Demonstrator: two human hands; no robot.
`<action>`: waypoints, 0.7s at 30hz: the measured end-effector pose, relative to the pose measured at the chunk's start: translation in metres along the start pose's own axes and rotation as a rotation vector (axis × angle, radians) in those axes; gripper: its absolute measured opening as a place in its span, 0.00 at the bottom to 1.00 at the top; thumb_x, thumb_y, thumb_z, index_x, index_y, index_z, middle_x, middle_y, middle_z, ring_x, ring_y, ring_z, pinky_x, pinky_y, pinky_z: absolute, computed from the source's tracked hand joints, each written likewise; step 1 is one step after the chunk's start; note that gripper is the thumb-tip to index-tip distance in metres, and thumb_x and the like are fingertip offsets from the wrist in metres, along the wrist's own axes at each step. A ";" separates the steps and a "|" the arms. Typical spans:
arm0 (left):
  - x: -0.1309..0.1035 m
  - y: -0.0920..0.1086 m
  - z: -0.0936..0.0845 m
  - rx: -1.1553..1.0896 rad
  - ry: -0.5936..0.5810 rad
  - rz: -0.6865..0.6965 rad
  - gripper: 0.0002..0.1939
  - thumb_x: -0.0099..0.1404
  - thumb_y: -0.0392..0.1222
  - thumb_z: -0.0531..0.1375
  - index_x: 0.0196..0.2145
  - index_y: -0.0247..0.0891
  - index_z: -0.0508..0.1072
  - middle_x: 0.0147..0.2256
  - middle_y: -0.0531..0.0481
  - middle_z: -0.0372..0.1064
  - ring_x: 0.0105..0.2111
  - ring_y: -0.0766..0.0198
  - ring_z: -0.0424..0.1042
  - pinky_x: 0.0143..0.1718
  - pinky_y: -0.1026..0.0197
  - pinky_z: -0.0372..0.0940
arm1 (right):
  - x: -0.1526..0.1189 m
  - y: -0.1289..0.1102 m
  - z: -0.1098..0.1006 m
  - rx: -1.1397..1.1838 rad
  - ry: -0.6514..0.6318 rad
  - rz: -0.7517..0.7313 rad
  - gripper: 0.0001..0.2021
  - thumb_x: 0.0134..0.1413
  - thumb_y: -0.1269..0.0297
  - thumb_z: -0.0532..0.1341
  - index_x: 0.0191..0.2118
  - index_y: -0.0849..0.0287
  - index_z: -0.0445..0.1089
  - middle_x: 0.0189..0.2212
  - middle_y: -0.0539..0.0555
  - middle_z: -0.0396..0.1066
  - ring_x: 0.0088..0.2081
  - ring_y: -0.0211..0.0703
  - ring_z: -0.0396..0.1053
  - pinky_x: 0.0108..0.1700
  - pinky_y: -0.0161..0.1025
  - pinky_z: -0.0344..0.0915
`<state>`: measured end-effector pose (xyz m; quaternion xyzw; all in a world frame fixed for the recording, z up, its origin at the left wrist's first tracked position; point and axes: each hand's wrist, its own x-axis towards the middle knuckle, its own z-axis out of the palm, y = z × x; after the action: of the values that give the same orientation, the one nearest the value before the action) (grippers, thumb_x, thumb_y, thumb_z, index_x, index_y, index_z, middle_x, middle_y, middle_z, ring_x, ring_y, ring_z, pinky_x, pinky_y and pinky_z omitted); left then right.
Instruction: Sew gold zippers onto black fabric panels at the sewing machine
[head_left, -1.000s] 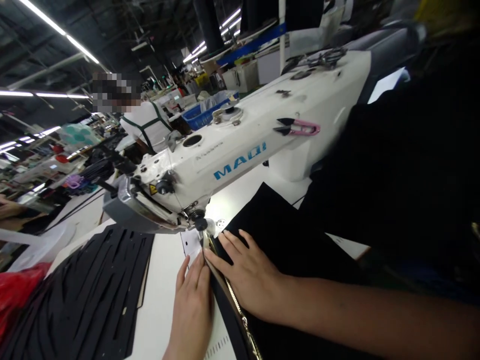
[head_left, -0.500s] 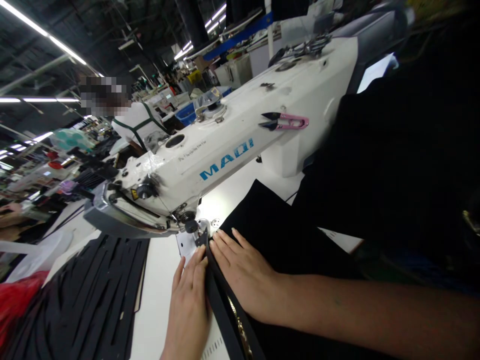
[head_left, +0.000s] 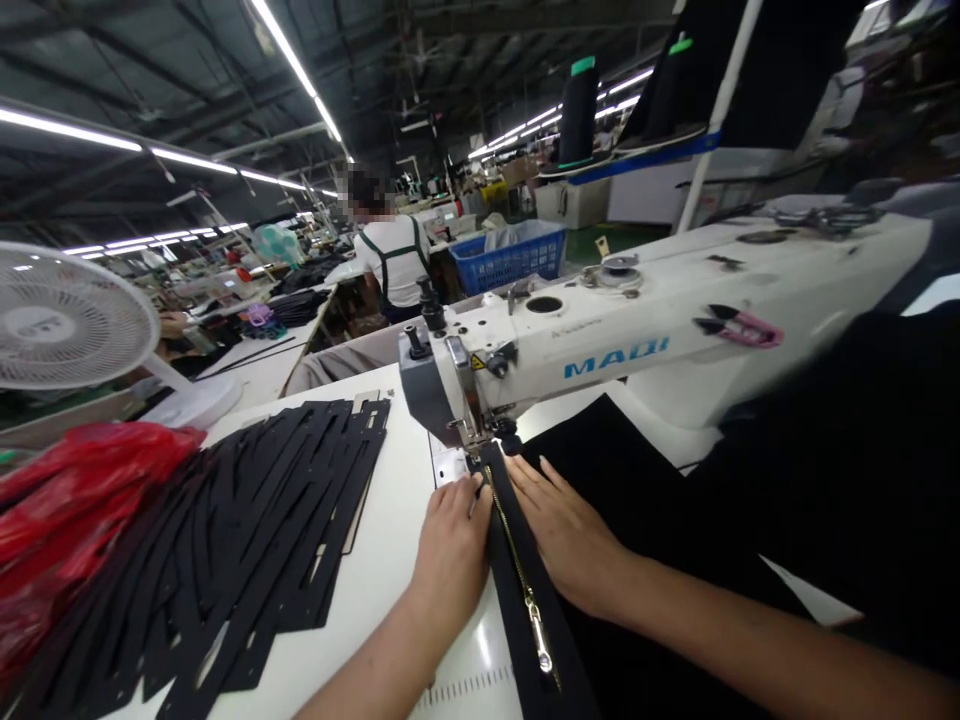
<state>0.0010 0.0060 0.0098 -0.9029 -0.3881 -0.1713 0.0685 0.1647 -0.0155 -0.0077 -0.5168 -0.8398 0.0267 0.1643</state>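
Left hand: my left hand (head_left: 452,545) lies flat, fingers together, pressing the left edge of the zipper tape (head_left: 525,590); it clamps nothing.
Right hand: my right hand (head_left: 566,535) is spread palm-down on the black fabric (head_left: 637,500), fingers loosely together, at 3 o'clock of the tape.
Zipper tape: it runs between both hands from 6 o'clock up to the presser foot (head_left: 487,450) at 12 o'clock, gold teeth up, the metal puller (head_left: 541,640) low behind my wrists.
Machine: the white sewing machine (head_left: 675,320) reaches in from 2 o'clock, with pink snips (head_left: 739,325) resting on its arm.
Risk, fingers: both sets of fingertips sit just beside the foot; I judge any further creep toward 12 o'clock puts them near the needle.
Risk, seam: uneven pressure from one hand could skew the tape, and the puller may catch the foot.
Room: the white table (head_left: 375,580) is bare at 9 o'clock up to the stack of black cut strips (head_left: 247,540); red bag (head_left: 67,500) and fan (head_left: 67,320) lie beyond at 10 o'clock. Fabric crowds 3 o'clock.
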 end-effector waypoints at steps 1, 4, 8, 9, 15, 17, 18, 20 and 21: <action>0.001 -0.002 0.001 0.000 0.006 0.002 0.18 0.58 0.24 0.50 0.46 0.31 0.66 0.45 0.38 0.66 0.44 0.53 0.66 0.45 0.48 0.65 | 0.002 0.001 0.000 0.001 -0.007 -0.004 0.23 0.59 0.69 0.49 0.60 0.67 0.54 0.61 0.63 0.47 0.62 0.49 0.43 0.61 0.53 0.46; 0.003 -0.006 0.006 0.015 0.044 0.031 0.18 0.59 0.24 0.50 0.46 0.30 0.66 0.45 0.36 0.66 0.46 0.52 0.66 0.46 0.48 0.65 | 0.006 0.004 -0.002 0.023 -0.019 -0.015 0.24 0.59 0.68 0.50 0.61 0.66 0.53 0.61 0.62 0.47 0.62 0.49 0.44 0.61 0.53 0.46; 0.001 -0.008 0.011 0.021 0.078 0.044 0.18 0.60 0.24 0.49 0.47 0.29 0.65 0.46 0.36 0.66 0.47 0.52 0.66 0.47 0.48 0.64 | 0.006 0.004 -0.003 0.037 -0.014 -0.026 0.25 0.58 0.68 0.51 0.61 0.64 0.52 0.61 0.62 0.47 0.62 0.49 0.44 0.61 0.54 0.47; 0.000 -0.008 0.012 0.021 0.081 0.045 0.18 0.60 0.24 0.49 0.47 0.29 0.65 0.46 0.36 0.66 0.47 0.52 0.66 0.47 0.48 0.64 | 0.006 0.004 -0.003 0.035 -0.011 -0.028 0.25 0.58 0.68 0.51 0.61 0.64 0.51 0.61 0.62 0.47 0.62 0.49 0.44 0.60 0.54 0.47; -0.003 -0.009 0.012 0.012 0.089 0.053 0.18 0.61 0.25 0.49 0.48 0.29 0.65 0.46 0.35 0.66 0.46 0.52 0.66 0.46 0.49 0.65 | 0.005 0.003 -0.004 0.017 -0.049 -0.031 0.24 0.58 0.69 0.51 0.61 0.63 0.53 0.61 0.62 0.46 0.62 0.50 0.44 0.60 0.55 0.48; -0.002 -0.009 0.012 0.012 0.092 0.064 0.17 0.61 0.25 0.49 0.48 0.29 0.65 0.46 0.35 0.66 0.47 0.52 0.66 0.46 0.49 0.65 | 0.006 0.003 -0.004 0.008 -0.058 -0.028 0.24 0.57 0.69 0.51 0.60 0.63 0.54 0.61 0.62 0.47 0.62 0.50 0.43 0.60 0.55 0.48; -0.002 -0.009 0.013 0.014 0.092 0.071 0.17 0.61 0.25 0.49 0.48 0.28 0.65 0.46 0.35 0.66 0.47 0.52 0.66 0.46 0.49 0.65 | 0.006 0.004 -0.005 0.003 -0.062 -0.029 0.24 0.57 0.70 0.51 0.60 0.63 0.54 0.61 0.63 0.47 0.62 0.50 0.43 0.60 0.55 0.47; -0.001 -0.010 0.013 0.018 0.088 0.078 0.17 0.61 0.25 0.49 0.47 0.28 0.65 0.46 0.34 0.66 0.47 0.52 0.66 0.47 0.48 0.65 | 0.007 0.004 -0.004 -0.007 -0.068 -0.033 0.24 0.57 0.70 0.50 0.60 0.64 0.54 0.60 0.63 0.48 0.62 0.50 0.43 0.60 0.55 0.46; -0.001 -0.010 0.013 0.018 0.087 0.078 0.17 0.61 0.25 0.49 0.47 0.28 0.65 0.46 0.34 0.66 0.47 0.52 0.66 0.47 0.48 0.65 | 0.007 0.004 -0.004 -0.011 -0.070 -0.032 0.24 0.57 0.71 0.50 0.60 0.64 0.54 0.60 0.63 0.48 0.62 0.49 0.43 0.60 0.55 0.46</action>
<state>-0.0034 0.0151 -0.0026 -0.9085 -0.3507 -0.2039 0.1002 0.1664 -0.0086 -0.0026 -0.5029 -0.8533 0.0376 0.1324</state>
